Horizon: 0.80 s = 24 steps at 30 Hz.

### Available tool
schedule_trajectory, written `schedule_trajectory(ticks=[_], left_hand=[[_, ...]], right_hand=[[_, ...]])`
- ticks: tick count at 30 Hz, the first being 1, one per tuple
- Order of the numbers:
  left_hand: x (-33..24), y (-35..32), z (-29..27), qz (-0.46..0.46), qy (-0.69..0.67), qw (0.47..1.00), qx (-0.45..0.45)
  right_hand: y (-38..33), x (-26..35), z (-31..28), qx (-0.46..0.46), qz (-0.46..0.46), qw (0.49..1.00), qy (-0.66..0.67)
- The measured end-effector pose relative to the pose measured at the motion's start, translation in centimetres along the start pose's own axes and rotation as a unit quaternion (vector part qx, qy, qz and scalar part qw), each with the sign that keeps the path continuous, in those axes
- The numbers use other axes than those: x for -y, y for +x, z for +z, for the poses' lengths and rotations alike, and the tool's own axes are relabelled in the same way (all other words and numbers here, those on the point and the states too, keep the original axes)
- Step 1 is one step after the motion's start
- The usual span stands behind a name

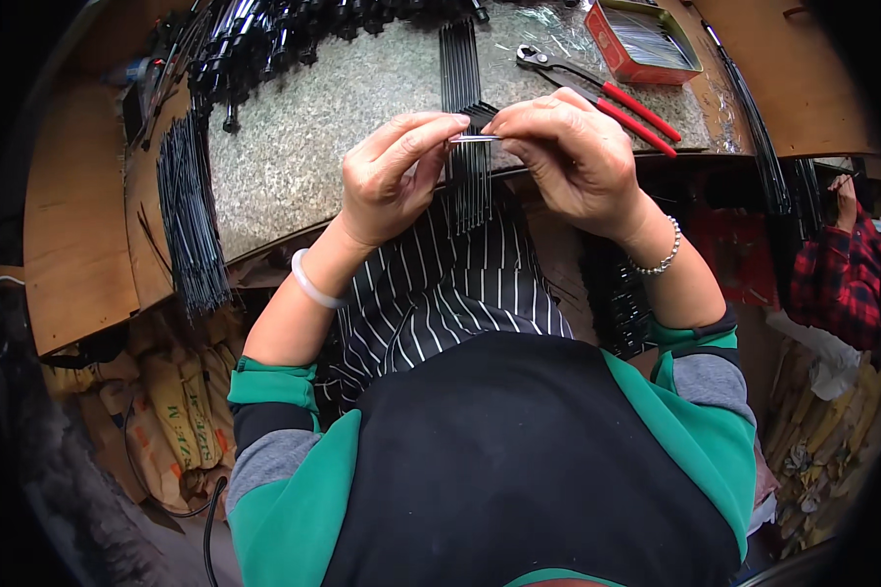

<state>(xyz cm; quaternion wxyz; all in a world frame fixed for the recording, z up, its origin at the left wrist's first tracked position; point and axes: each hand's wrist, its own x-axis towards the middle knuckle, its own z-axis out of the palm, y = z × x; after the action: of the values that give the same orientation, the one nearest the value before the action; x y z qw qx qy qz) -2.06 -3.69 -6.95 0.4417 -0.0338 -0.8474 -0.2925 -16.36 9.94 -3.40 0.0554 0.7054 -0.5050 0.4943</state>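
- Closest to the camera: a black and green sleeved top and a black apron with thin white stripes (440, 284) hanging over the lap. Both forearms come up from the lower edge and meet in the middle, elbows out wide, so the work sits right in front of the chest.
- The left hand (392, 176) has a pale ring-shaped bangle (311, 284) on the wrist. Its fingers (431, 127) are pinched together on the left end of a short, thin silvery metal pin (475, 138), held level.
- The right hand (578, 157), with a beaded silver bracelet (656, 256), curls over from the other side. Its fingers are clamped on the pin's right end and on the top of a flat row of thin black rods (472, 181) that hangs straight down between the hands. My guess is the two-ended pinch keeps the pin steady against the row.
- That row hangs just over the near edge of the speckled grey table (333, 127).
- Further out on the table: another bundle of long black rods (458, 59) lying straight, red-handled pliers (607, 93) just beside the right hand, probably parked within reach, and a red open box (641, 44) at the far edge.
- Off left, a loose sheaf of black rods (191, 220) droops over the table's edge.
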Motion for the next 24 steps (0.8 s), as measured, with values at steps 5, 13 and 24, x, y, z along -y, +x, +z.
schedule_trajectory(ticks=[5,13,24], left_hand=[[0.23,0.01,-0.24,0.004,0.0,1.0,0.001],[-0.05,0.33,-0.23,-0.003,-0.002,1.0,-0.005],[0.08,0.37,-0.25,0.005,0.0,1.0,-0.007]], right_hand=[[0.34,0.1,-0.08,0.013,0.004,1.0,-0.01],[0.42,0.21,-0.17,0.024,0.01,0.999,-0.021],[0.54,0.42,-0.16,0.027,0.02,0.999,-0.018]])
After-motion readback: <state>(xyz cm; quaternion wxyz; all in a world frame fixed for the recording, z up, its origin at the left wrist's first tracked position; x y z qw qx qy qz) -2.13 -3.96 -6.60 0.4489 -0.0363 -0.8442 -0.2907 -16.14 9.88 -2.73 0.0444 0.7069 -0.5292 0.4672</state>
